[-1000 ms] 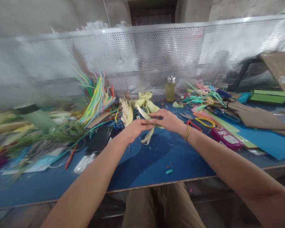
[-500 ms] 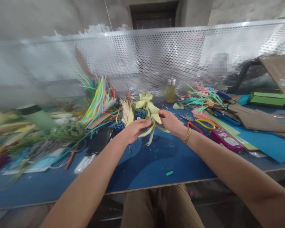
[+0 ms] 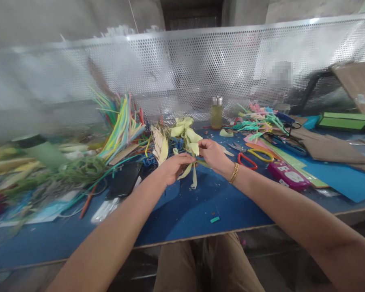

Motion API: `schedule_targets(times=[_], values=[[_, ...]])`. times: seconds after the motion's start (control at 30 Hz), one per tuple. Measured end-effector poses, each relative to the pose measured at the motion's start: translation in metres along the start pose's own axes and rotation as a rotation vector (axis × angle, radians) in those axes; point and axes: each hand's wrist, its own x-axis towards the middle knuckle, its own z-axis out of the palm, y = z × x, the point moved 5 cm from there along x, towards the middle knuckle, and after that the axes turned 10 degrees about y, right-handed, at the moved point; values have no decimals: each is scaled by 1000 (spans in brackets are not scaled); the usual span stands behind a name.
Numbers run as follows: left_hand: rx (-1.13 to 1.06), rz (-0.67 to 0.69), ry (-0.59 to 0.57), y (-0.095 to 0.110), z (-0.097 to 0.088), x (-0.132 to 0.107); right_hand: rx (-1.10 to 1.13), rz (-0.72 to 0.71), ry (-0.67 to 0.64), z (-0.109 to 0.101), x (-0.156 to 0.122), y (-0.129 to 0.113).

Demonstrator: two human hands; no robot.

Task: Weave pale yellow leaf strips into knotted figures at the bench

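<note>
My left hand [image 3: 177,165] is closed in a pinch on pale green corn husk strips [image 3: 194,181], whose ends hang below the fingertips. Just to its right, my right hand [image 3: 212,154] pinches the upper part of the same husk piece, thumb and fingers pressed together. Both hands are raised slightly over the blue table [image 3: 176,219]. Directly behind them sits a bunch of pale green husks [image 3: 185,133]; where it ends and the held piece begins is hard to tell. Cream dried husks [image 3: 159,146] lie left of it.
Scissors [image 3: 246,159] with red and yellow handles lie right of my right hand, near a purple case [image 3: 287,175]. A bottle of yellowish liquid [image 3: 216,113] stands by the perforated metal screen [image 3: 194,69]. Colourful pipe cleaners [image 3: 121,125] and a black phone-like object [image 3: 124,181] are left.
The view has shifted slightly, so the table things sit a little further left. Both hands stay close together on the husk; my right fingers have moved slightly on it.
</note>
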Motion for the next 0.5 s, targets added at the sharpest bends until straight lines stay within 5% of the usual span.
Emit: schedule_targets(times=[0.33, 0.5], values=[[-63, -81, -63, -3, 5, -3, -86, -65, 27, 0, 5, 8], [18, 37, 73, 2, -6, 5, -108, -66, -41, 1, 9, 10]])
